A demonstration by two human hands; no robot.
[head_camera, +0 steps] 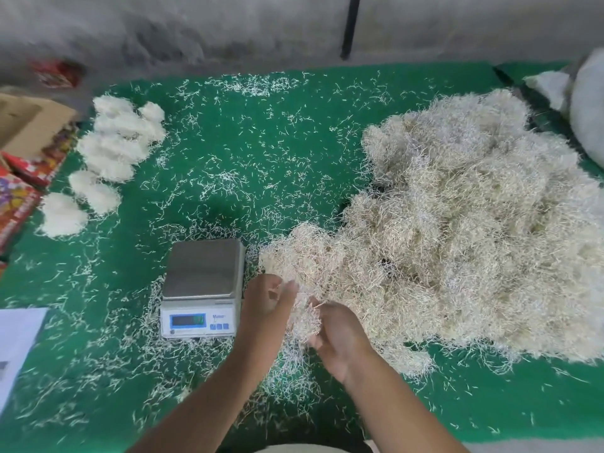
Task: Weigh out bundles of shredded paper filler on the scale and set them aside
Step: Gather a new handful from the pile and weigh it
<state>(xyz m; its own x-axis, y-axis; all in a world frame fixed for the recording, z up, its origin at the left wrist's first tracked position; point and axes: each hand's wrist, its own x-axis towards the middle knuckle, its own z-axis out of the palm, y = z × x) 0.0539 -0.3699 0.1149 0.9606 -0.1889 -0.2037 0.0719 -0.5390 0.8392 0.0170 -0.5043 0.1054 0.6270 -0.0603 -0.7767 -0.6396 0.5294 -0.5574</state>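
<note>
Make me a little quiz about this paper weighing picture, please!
1. True or false: the scale pan has paper on it.
2. Where do the finished bundles lie? A) far left of the table B) on the scale C) in the sack
3. What are both hands pulling at?

Key
1. False; the pan is bare.
2. A
3. A tuft at the near edge of the big pile, between the left hand and right hand, just right of the scale.
</note>
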